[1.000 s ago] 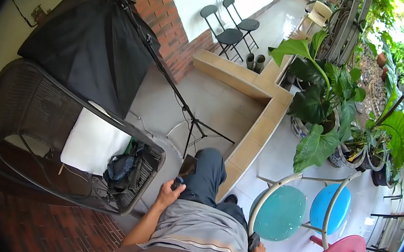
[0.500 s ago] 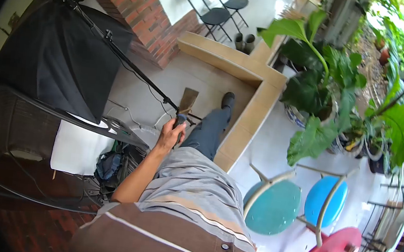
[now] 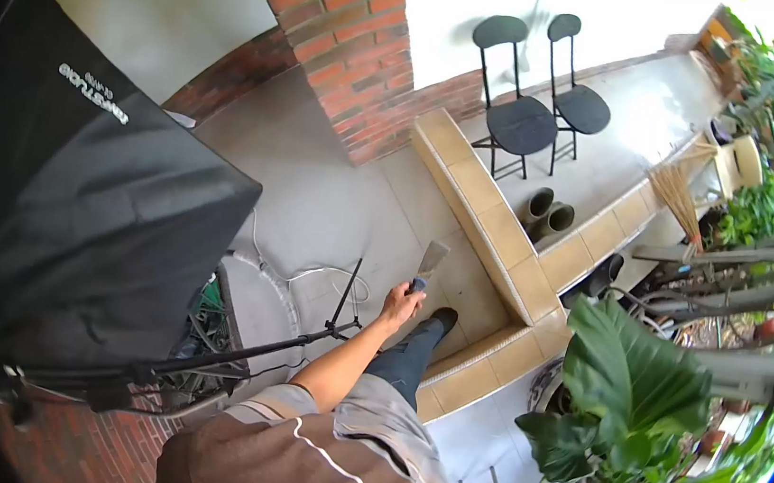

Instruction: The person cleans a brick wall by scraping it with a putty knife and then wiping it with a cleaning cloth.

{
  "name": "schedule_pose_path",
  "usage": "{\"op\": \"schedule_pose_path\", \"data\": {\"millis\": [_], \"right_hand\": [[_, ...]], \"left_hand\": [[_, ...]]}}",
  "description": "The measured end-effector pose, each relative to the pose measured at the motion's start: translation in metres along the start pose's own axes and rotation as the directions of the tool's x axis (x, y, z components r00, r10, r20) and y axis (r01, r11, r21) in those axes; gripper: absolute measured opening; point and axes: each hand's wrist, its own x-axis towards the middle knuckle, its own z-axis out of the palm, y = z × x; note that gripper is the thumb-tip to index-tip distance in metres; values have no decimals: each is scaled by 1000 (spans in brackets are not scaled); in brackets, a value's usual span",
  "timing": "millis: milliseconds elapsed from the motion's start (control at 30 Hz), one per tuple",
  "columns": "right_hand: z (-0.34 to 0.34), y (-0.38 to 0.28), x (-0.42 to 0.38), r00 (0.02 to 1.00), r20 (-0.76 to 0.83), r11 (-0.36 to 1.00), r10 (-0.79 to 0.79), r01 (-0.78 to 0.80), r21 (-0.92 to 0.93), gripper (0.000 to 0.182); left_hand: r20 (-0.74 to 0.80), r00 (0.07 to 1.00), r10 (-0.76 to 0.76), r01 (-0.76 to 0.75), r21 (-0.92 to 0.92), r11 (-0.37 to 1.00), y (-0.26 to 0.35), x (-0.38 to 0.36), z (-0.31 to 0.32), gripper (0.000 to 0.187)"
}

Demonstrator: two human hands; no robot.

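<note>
My left hand (image 3: 402, 305) is closed around the dark handle of a putty knife (image 3: 433, 258). Its flat metal blade points up and away from me, over the grey tiled floor. The knife appears apart from any surface. My right hand is out of view. Below the hand are my trouser leg (image 3: 402, 362) and a dark shoe (image 3: 443, 319). A thin black light stand (image 3: 246, 351) passes to the left of my forearm.
A large black softbox (image 3: 114, 210) fills the left side. A white cable (image 3: 312, 273) lies on the floor. A low tiled ledge (image 3: 490, 220) turns a corner ahead. Beyond it stand two black folding chairs (image 3: 521, 125) and boots (image 3: 552, 220). Leafy plants (image 3: 638, 385) line the right.
My view has swung forward and to the left. The softbox looms larger, and the chairs and ledge show more fully. My left hand still grips the putty knife, now farther from my torso.
</note>
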Motion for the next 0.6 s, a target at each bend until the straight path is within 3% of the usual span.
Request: {"op": "schedule_pose_path", "data": {"millis": [67, 267, 433, 500, 600], "right_hand": [[-34, -2, 58, 1000, -2, 1000, -18, 18, 9, 20], [-103, -34, 193, 995, -12, 988, -104, 104, 116, 21], [-133, -76, 286, 996, 59, 919, -69, 40, 392, 21], [-141, -94, 316, 991, 133, 810, -18, -64, 583, 22], [-151, -120, 352, 955, 295, 492, 41, -276, 826, 22]], "left_hand": [[7, 998, -70, 70, -30, 997, 10, 3, -9, 15], [-2, 995, -95, 94, 181, 979, 39, 2, -50, 20], [-148, 984, -99, 122, 159, 980, 49, -22, -81, 26], [-191, 974, -122, 146, 115, 983, 44, -32, -90, 26], [-242, 964, -112, 132, 69, 989, 58, -53, -89, 26]]}}
